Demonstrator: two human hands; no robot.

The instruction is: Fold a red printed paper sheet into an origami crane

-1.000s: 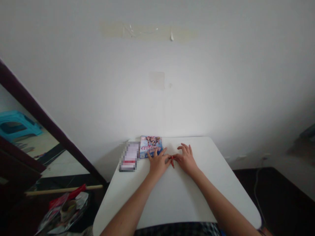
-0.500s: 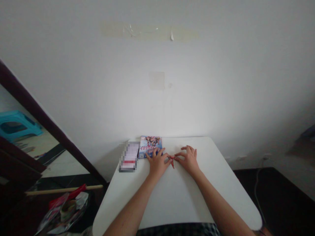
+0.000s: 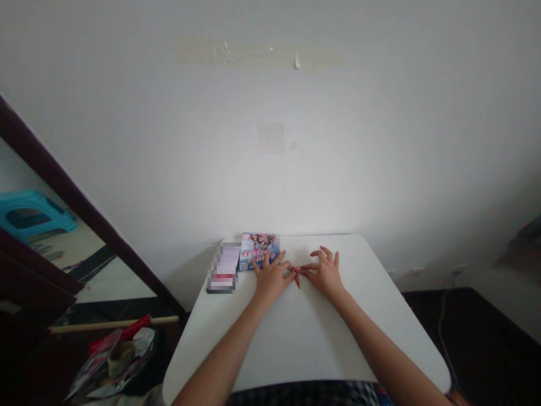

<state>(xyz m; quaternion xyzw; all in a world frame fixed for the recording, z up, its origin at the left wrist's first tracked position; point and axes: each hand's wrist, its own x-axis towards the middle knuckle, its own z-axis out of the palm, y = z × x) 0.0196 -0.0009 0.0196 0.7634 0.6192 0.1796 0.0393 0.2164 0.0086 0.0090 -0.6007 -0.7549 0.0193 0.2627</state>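
1. Red piece (image 3: 297,276) is over the white table (image 3: 296,344), between left hand (image 3: 269,277) and right hand (image 3: 326,276). Tapered tail points back at the person, slightly right; long axis runs near-to-far.
2. Both hands have fingertips pinched on it, pretty much closed.
3. Tally: one red piece, two hands, one booklet (image 3: 258,246), one table.

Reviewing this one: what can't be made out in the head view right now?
All in the head view:
- Red piece: too small to identify; fingertips of the left hand and right hand cover its ends.
- Phone-like device: pixelation hides its screen.
- Printed packet: lower part behind the left hand; small print unreadable.
- Blue stool: cut off by the left edge.
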